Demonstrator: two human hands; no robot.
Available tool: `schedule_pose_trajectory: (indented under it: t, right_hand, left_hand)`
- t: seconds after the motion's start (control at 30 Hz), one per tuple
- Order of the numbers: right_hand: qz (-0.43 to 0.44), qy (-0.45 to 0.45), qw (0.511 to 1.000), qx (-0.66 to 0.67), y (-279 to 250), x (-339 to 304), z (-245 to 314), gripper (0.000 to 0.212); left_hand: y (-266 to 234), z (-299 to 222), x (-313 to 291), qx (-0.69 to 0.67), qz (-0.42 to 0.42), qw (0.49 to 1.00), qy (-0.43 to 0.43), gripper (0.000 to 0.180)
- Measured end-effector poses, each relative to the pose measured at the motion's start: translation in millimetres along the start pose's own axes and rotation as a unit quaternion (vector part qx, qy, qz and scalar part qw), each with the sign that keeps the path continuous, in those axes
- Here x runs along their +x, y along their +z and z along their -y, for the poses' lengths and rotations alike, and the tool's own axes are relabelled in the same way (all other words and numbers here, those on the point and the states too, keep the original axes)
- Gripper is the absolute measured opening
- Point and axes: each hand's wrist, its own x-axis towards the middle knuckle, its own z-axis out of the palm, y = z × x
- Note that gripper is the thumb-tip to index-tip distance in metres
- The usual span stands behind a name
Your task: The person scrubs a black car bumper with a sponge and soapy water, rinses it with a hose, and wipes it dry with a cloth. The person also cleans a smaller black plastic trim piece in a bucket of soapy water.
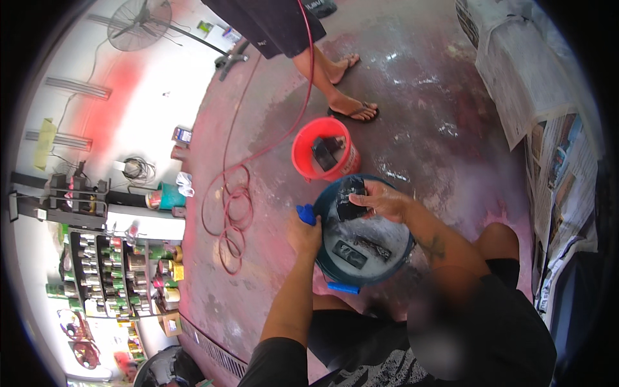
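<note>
A dark teal bucket (320, 261) of sudsy, greyish water stands in front of me. My right hand (380, 201) grips a wet black part (351, 197), streaked with suds, above the far side of the water. At the bucket's left rim is my left hand (304, 233), closed around a crumpled-looking blue piece (307, 214) whose kind I cannot make out. Two dark flat pieces, one of them a rectangular plate (350, 254), lie in the foam. The bucket's blue handle grip (343, 287) hangs on the near side.
Just beyond stands a red bucket (300, 161) with dark parts inside. A person in sandals (353, 109) stands behind it. A red hose (237, 203) coils on the wet, pink-stained floor. Paper-covered panels (516, 84) line the right; shelves of cans (116, 274) line the left.
</note>
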Motion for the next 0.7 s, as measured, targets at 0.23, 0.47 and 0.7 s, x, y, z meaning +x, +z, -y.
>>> schedule_pose_trajectory:
  t: [0.23, 0.47, 0.7]
  right_hand:
    - [-0.152, -0.148, 0.746, -0.632, 60, 32, -20, 0.034]
    - [-0.022, -0.106, 0.508, -0.854, 10, 54, -111, 0.031]
    - [-0.005, -0.055, 0.551, -0.833, -4, 46, -120, 0.028]
  left_hand:
    - [-21, -6, -2, 0.023, 0.067, 0.994, -0.087, 0.072]
    - [-17, -29, 2, 0.021, 0.049, 0.998, -0.040, 0.073]
    - [-24, -20, -15, 0.012, 0.049, 0.997, -0.062, 0.072]
